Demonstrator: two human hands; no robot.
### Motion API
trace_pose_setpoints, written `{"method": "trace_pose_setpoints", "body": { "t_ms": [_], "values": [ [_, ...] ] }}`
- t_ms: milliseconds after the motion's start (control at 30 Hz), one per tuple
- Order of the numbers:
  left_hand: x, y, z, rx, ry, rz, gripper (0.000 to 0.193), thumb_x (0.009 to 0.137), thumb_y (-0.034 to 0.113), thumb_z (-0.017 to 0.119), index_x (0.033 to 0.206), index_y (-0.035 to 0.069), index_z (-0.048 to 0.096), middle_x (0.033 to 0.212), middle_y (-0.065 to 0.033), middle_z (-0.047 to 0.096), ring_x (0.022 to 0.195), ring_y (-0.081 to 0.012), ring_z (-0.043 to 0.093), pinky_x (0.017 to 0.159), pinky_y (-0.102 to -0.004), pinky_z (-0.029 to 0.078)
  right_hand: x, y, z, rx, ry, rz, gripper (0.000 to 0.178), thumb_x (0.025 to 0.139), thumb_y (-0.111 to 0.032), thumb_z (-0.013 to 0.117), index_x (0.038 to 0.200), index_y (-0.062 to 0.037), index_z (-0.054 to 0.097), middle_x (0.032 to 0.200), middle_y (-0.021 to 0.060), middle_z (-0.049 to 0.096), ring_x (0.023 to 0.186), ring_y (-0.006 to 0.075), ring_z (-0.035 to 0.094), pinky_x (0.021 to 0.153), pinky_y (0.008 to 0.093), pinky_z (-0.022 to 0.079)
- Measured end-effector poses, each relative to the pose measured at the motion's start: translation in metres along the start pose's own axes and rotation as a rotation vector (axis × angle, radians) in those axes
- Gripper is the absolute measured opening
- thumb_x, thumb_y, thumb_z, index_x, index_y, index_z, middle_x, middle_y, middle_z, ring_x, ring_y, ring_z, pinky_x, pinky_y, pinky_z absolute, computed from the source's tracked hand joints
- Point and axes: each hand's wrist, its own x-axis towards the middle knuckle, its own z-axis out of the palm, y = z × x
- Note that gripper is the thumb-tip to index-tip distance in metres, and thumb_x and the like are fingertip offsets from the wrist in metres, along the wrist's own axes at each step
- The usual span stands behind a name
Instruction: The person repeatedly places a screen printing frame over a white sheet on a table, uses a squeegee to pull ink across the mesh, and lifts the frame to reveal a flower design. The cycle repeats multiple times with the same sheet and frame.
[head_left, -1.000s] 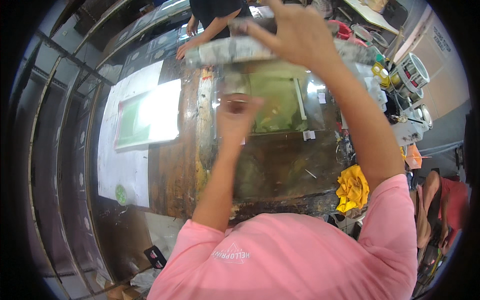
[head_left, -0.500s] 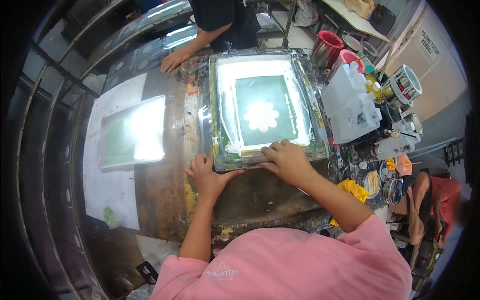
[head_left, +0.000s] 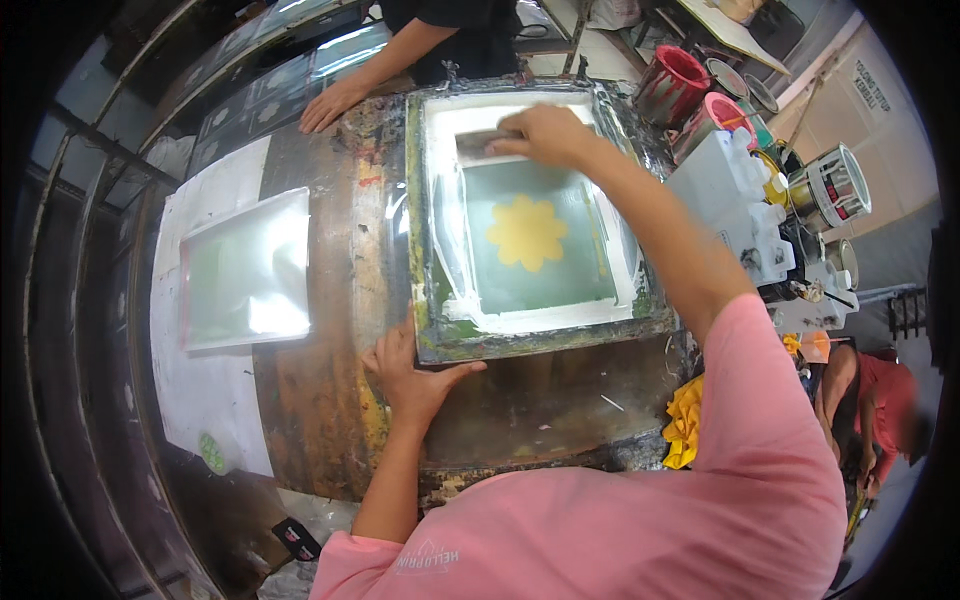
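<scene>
A screen printing frame (head_left: pixel 540 345) lies on the stained worktable, its greenish mesh (head_left: pixel 500 285) showing a yellow flower shape (head_left: pixel 527 233). At the frame's far end my right hand (head_left: pixel 550 135) is closed on a dark squeegee (head_left: pixel 478 146), partly covered by the fingers. The arm reaches across the frame's right side. My left hand (head_left: pixel 405 375) grips the frame's near left corner, thumb along the near edge and fingers by the left side. To the left, a glossy clear sheet or sleeve (head_left: pixel 250 270) with a greenish area lies on white paper (head_left: pixel 225 400).
Paint cans (head_left: pixel 828 185) and white plastic jugs (head_left: pixel 715 200) crowd the right side. A yellow cloth (head_left: pixel 683 422) lies at the near right edge. Another person's hand (head_left: pixel 335 103) rests at the far left edge; a seated person (head_left: pixel 880 410) is at right. Metal racks (head_left: pixel 85 250) stand left.
My right hand has moved from the frame's near edge to its far end, with the squeegee now visible in it. The flower shape has turned from white to yellow. My left hand stays at the corner.
</scene>
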Motion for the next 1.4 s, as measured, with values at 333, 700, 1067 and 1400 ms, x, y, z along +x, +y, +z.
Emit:
{"method": "trace_pose_setpoints", "body": {
  "t_ms": [333, 700, 1067, 1400],
  "values": [
    [-0.005, -0.008, 0.005, -0.004, 0.071, 0.093, 0.125, 0.061, 0.071, 0.093, 0.154, -0.004, 0.055, 0.094, -0.0091, 0.070, 0.090, -0.0278, 0.058, 0.093, -0.0428, 0.039, -0.083, -0.052, 0.040, -0.141, 0.268, -0.018, 0.040, 0.101, -0.056, 0.065, 0.104, -0.0173, 0.073, 0.098, 0.0084, 0.070, 0.097, 0.0315, 0.071, 0.072, 0.0482, 0.060],
    [0.023, 0.050, -0.018, -0.908, 0.139, -0.180, 0.096, 0.085, 0.036, 0.095, 0.157, -0.007, 0.048, 0.130, -0.0153, 0.067, 0.118, -0.0277, 0.064, 0.111, -0.0422, 0.047, -0.217, -0.167, -0.070, -0.107, 0.289, -0.018, 0.042, 0.099, -0.046, 0.070, 0.112, -0.0060, 0.070, 0.098, 0.0128, 0.071, 0.102, 0.0321, 0.069, 0.090, 0.0525, 0.056],
    [0.024, 0.053, -0.020, 0.354, -0.200, -0.021, 0.116, 0.093, 0.083, 0.058, 0.167, -0.004, 0.034, 0.169, -0.0327, 0.034, 0.162, -0.0483, 0.023, 0.128, -0.0708, 0.003, -0.111, -0.141, -0.184, -0.260, 0.788, -0.065, 0.050, 0.099, -0.054, 0.067, 0.095, -0.0055, 0.075, 0.083, 0.0106, 0.073, 0.079, 0.0337, 0.067, 0.086, 0.0470, 0.043],
    [0.096, 0.061, -0.022, -0.118, 0.169, 0.117, 0.065, 0.101, 0.038, 0.073, 0.150, -0.003, 0.060, 0.152, -0.0246, 0.062, 0.152, -0.0405, 0.047, 0.133, -0.0618, 0.012, -0.082, -0.136, -0.230, -0.218, 0.672, 0.010, 0.059, 0.101, -0.052, 0.058, 0.075, -0.0016, 0.073, 0.073, 0.0204, 0.072, 0.076, 0.0369, 0.072, 0.088, 0.0515, 0.045]
  ]
}}
